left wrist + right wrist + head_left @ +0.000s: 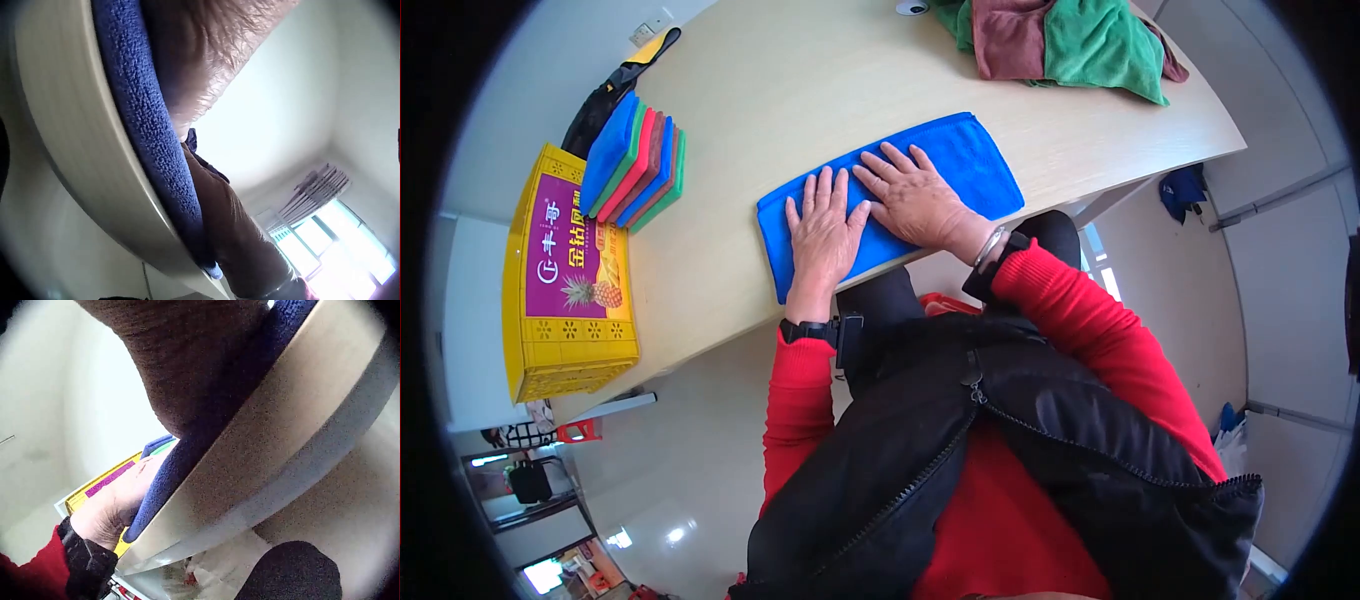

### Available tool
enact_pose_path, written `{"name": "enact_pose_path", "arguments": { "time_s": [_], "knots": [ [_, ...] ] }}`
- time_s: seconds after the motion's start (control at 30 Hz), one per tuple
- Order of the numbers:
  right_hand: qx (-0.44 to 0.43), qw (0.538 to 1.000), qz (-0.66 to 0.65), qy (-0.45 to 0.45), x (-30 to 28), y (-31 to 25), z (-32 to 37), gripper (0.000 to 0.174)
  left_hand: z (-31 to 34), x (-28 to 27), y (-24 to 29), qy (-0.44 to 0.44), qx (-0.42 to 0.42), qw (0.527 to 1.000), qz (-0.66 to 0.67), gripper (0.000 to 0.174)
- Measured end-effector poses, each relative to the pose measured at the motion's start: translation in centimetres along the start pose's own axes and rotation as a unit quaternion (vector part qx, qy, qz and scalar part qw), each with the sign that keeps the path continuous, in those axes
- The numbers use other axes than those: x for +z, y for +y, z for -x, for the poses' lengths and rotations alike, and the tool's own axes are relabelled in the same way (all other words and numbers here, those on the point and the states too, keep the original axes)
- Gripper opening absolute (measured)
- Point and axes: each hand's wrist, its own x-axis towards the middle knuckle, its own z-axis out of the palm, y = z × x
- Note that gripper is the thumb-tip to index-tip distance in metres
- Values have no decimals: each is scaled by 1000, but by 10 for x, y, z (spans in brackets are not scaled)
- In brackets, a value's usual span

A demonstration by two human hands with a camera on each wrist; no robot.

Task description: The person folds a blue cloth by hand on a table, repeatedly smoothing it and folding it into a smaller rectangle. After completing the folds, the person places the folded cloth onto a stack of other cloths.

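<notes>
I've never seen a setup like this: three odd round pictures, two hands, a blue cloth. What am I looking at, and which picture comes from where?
No machine: a person works bare-handed and wears three cameras. The wide picture comes from the head camera, looking down past red sleeves at a pale table. The two murky close-ups come from a camera on each wrist, looking along the table's edge beneath the palm. The left hand and right hand both lie flat, fingers straight, pressing on a blue cloth spread at the near edge; neither grips anything. To the left on the table is a stack of folded cloths in several colours, and beyond the table's left edge a yellow crate with a pineapple label. At the far side lies a heap of green and maroon cloths.
</notes>
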Motion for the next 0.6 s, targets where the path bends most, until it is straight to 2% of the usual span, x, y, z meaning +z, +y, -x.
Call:
{"name": "enact_pose_path", "arguments": {
  "time_s": [0.17, 0.23, 0.27, 0.53, 0.6],
  "knots": [
    [11, 1000, -7, -13, -7, 13, 10, 61, 13, -10, -1, 3, -36, 999, -26, 69],
    [43, 999, 15, 21, -1, 27, 21, 62, 23, -11, -9, 13, -58, 998, -34, 71],
    [58, 997, 28, 40, -2, 32, 22, 62, 23, -10, -12, 11, -57, 998, -32, 71],
    [60, 998, 11, 24, -7, 33, 25, 65, 26, -8, -15, -4, -54, 998, -10, 72],
    [58, 997, 19, 51, -17, 33, 26, 65, 28, -13, -14, 39, -29, 998, -34, 71]
  ]
}}
